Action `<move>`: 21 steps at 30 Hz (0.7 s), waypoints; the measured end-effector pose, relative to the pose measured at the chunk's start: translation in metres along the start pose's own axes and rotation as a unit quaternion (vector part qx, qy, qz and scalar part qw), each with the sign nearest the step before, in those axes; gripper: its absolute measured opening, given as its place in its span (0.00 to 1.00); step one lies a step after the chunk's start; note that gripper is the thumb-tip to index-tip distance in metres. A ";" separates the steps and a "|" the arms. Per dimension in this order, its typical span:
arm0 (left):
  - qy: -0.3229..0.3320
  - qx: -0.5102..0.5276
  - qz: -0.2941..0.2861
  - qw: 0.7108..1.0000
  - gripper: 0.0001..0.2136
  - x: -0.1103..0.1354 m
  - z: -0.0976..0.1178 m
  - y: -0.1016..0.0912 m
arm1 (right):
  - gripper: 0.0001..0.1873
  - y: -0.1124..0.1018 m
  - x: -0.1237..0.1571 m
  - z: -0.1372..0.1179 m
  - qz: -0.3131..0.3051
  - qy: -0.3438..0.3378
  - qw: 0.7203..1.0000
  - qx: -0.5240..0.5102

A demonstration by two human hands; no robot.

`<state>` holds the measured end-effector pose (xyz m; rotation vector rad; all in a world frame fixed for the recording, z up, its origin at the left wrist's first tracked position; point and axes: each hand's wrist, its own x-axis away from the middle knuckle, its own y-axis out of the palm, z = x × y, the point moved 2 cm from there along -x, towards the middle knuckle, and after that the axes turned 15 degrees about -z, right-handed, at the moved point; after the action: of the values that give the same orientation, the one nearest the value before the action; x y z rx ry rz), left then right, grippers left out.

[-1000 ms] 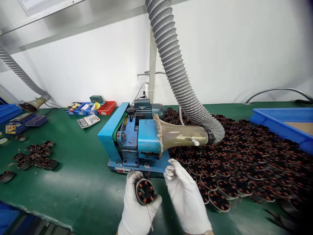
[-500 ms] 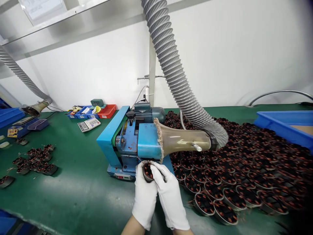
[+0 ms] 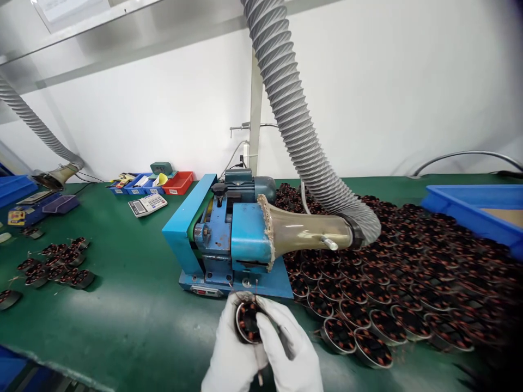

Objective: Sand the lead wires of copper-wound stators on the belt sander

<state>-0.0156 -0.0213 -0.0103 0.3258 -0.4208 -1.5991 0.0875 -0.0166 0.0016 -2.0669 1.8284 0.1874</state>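
Surface (image 3: 139, 332) green, blue machine (image 3: 250, 234) mid, coils (image 3: 388, 326) massed R, small grp (image 3: 61, 261) L; white wall (image 3: 388, 103) behind, grey hose (image 3: 281, 92) hanging. Held coil (image 3: 247, 322) nr machine's front, L grip (image 3: 232, 354) closed arnd it; R grip (image 3: 292, 345) part-curled at its rim, can't tell if pinching.

The left hand (image 3: 235, 351) and right hand (image 3: 295, 348) are wearing plain white gloves (image 3: 229, 363), full-fingered and fairly close-fitting. A greyish tinge, smudge or shadow, is darkening the left one's upper fingers, while soft folds are creasing the right one.
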 end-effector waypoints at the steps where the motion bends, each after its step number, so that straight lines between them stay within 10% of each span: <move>1: -0.002 0.070 -0.031 0.997 0.24 0.007 0.003 -0.003 | 0.11 0.000 0.006 -0.002 -0.006 -0.013 1.000 0.006; 8: -0.036 0.423 -0.199 0.883 0.24 0.026 0.025 -0.024 | 0.13 0.005 0.008 0.012 -0.037 0.005 0.999 0.023; 13: -0.003 0.419 -0.158 0.894 0.20 0.036 0.027 -0.056 | 0.13 0.015 0.006 0.036 -0.107 0.064 0.992 0.013; 18: 0.018 0.158 -0.047 0.986 0.21 0.038 0.036 -0.057 | 0.15 0.027 0.004 0.026 -0.130 0.090 0.980 -0.121; 21: -0.015 -0.095 -0.015 0.995 0.25 0.023 0.036 -0.036 | 0.17 0.032 -0.005 0.010 -0.100 0.098 0.971 -0.195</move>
<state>-0.0659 -0.0404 0.0061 0.1630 -0.2852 -1.6606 0.0571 -0.0112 -0.0118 -2.6084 1.7870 0.3199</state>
